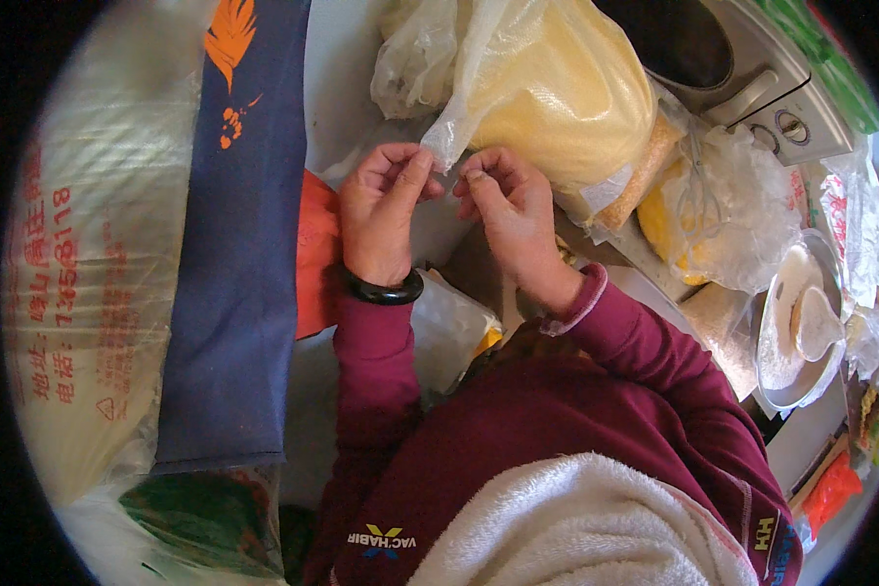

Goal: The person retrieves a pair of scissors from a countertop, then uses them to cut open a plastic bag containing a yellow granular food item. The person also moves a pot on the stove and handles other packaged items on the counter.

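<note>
The twisted end of a clear plastic bag [444, 139] lies between the thumb and fingers of my left hand [387, 192], which wears a black bangle [385, 288]. The bag leads up to a large bulk of fine yellow grain or meal [571, 95] seen through the plastic. Close on the right, my right hand [511, 205] has its thumb and fingertips pinched together near the bag's tip; whether it grips a bit of plastic is too small to tell. Another crumpled clear bag [414, 66] sits above my left hand.
A dark blue cloth bag [227, 293] and a large printed plastic bag [117, 256] stand at left. At right are a steel appliance with knobs [791, 128], scissors [697, 194] on plastic, and a metal bowl of white powder [780, 366] with a scoop [817, 326].
</note>
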